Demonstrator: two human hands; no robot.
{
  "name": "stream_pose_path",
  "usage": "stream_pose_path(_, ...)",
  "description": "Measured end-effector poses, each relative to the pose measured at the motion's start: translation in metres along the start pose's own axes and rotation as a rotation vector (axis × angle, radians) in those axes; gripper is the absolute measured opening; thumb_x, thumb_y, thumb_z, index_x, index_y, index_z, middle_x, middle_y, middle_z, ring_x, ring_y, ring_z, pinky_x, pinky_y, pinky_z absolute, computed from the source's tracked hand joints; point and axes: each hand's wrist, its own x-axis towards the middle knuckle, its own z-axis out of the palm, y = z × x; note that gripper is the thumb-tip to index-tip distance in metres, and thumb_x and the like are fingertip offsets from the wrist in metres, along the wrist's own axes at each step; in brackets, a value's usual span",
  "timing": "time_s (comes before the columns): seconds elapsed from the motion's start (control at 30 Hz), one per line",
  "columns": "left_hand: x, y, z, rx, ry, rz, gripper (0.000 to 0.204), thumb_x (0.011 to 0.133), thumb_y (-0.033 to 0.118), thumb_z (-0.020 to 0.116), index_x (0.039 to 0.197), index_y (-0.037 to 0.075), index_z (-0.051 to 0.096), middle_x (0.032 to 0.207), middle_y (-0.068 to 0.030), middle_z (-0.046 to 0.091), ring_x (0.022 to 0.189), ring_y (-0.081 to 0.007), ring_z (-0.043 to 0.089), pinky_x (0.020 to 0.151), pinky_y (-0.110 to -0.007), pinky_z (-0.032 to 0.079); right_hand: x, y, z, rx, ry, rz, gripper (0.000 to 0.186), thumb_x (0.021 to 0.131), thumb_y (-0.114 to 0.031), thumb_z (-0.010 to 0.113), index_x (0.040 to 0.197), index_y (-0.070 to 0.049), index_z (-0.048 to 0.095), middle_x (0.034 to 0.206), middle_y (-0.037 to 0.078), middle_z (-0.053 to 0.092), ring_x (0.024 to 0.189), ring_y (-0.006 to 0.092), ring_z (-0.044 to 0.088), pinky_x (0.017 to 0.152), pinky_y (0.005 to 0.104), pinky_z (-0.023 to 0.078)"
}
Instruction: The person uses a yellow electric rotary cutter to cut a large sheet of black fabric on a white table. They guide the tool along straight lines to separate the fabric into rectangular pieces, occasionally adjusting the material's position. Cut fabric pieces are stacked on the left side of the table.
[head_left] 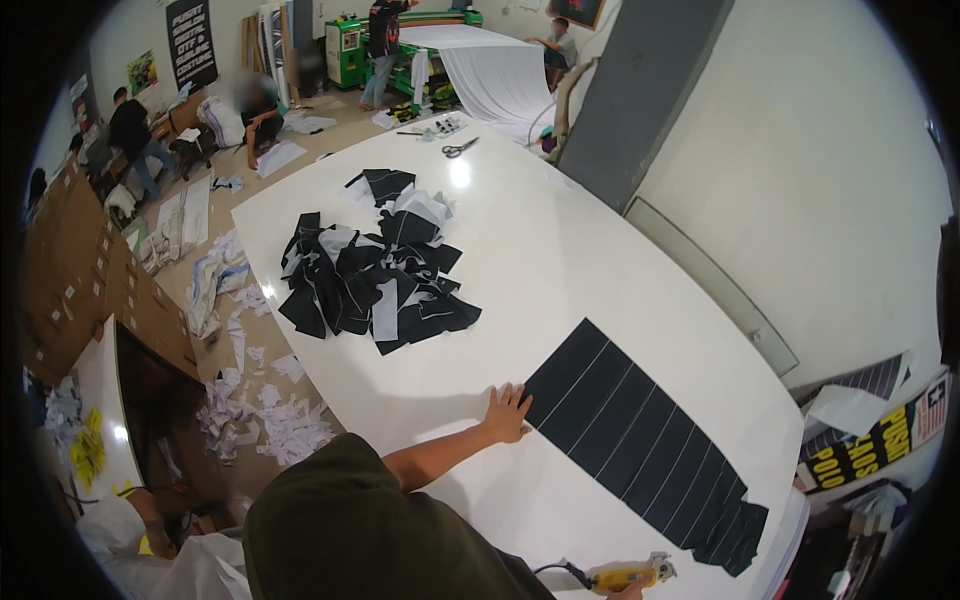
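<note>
The room is bright from lamps above; one lamp makes a white glare spot on the table [520, 250]; a soft shadow falls near the left hand [507, 412]; the fisheye bends straight edges, the corners are black; distant people look blurred.

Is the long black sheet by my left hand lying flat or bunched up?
Flat. The black sheet lies spread on the white table, its pale lines running straight across; the left hand presses by its near corner. Only the far end looks jagged.
</note>
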Motion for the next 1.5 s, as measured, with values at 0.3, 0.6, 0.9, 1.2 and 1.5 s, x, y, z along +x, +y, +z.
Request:
stream_pose_path(0.3,-0.045,-0.012,0.016,-0.076,-0.006,0.056,0.088,0.098,0.056,0.059,0.165,0.009,0.028,0.174,-0.0218,0.014,0.159,-0.0479,0.009,0.122,-0.073,0.009,-0.05,-0.041,0.007,0.277,-0.224,0.1,0.08,0.093,-0.049,0.072,0.137,0.009,0.038,0.113,0.023,0.059,0.092,0.0329,0.062,0.063,0.0465,0.052)
stream_pose_path(0.6,-0.078,-0.029,-0.007,-0.031,-0.07,0.238,0.074,0.091,0.043,0.072,0.148,0.0,0.053,0.161,-0.0279,0.036,0.154,-0.0498,0.025,0.12,-0.073,0.018,-0.132,-0.022,-0.012,0.608,-0.387,0.484,0.071,0.095,-0.043,0.076,0.135,0.003,0.039,0.106,0.018,0.064,0.085,0.0252,0.064,0.059,0.0375,0.052)
stream_pose_path(0.9,0.027,-0.052,-0.01,-0.118,0.079,0.503,0.077,0.092,0.037,0.073,0.152,0.001,0.043,0.166,-0.0263,0.029,0.153,-0.0527,0.027,0.115,-0.079,0.023,-0.235,-0.044,-0.025,0.296,-0.186,0.277,0.064,0.088,-0.025,0.073,0.136,0.006,0.045,0.106,0.027,0.07,0.082,0.0353,0.074,0.065,0.0441,0.061)
stream_pose_path(1.2,0.059,-0.101,-0.006,0.066,-0.027,0.572,0.086,0.097,0.053,0.065,0.164,0.013,0.031,0.174,-0.0102,0.019,0.16,-0.0433,0.013,0.122,-0.075,0.013,-0.28,-0.156,0.012,-0.115,-0.376,0.094,0.057,0.088,-0.019,0.077,0.127,0.008,0.047,0.103,0.035,0.066,0.098,0.0526,0.067,0.084,0.0532,0.054)
stream_pose_path(1.5,0.043,-0.105,-0.027,0.186,-0.105,0.67,0.117,0.082,0.079,0.064,0.167,0.01,0.023,0.175,-0.0131,0.013,0.161,-0.0392,0.009,0.125,-0.069,0.011,-0.278,-0.159,0.042,-0.123,-0.376,-0.019,0.062,0.092,-0.021,0.073,0.137,0.009,0.042,0.115,0.036,0.063,0.104,0.0554,0.064,0.086,0.0546,0.054)
